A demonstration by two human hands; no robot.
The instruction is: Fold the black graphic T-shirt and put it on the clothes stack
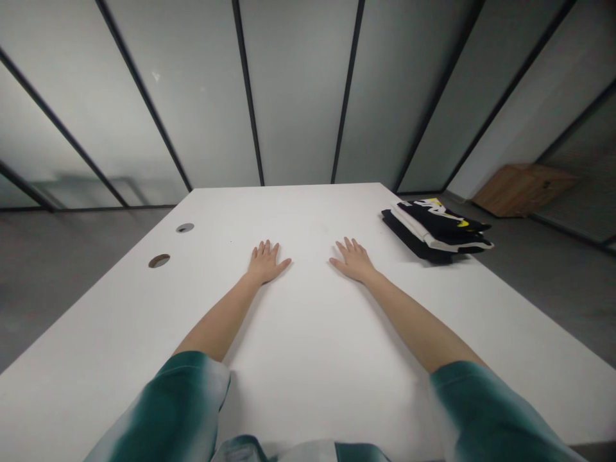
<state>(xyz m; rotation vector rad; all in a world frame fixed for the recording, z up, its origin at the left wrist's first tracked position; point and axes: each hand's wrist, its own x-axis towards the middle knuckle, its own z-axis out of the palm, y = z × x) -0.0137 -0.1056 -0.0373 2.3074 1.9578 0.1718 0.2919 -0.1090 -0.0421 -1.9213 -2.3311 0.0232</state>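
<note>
White tabletop [308,215] bears flat, open left hand [265,262] and right hand [353,260], apart, near folded black clothes [436,231].

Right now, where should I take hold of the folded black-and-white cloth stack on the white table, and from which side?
Probably its near left edge, coming from your right hand: that side of the folded black-and-white cloth stack faces the hand. The stack lies flat and low on the white table, so slide fingers beneath, thumb on top.

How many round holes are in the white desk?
2. Both are on the left side of the white desk: the farther hole and the nearer hole. Any beneath the sleeves would be hidden.
</note>
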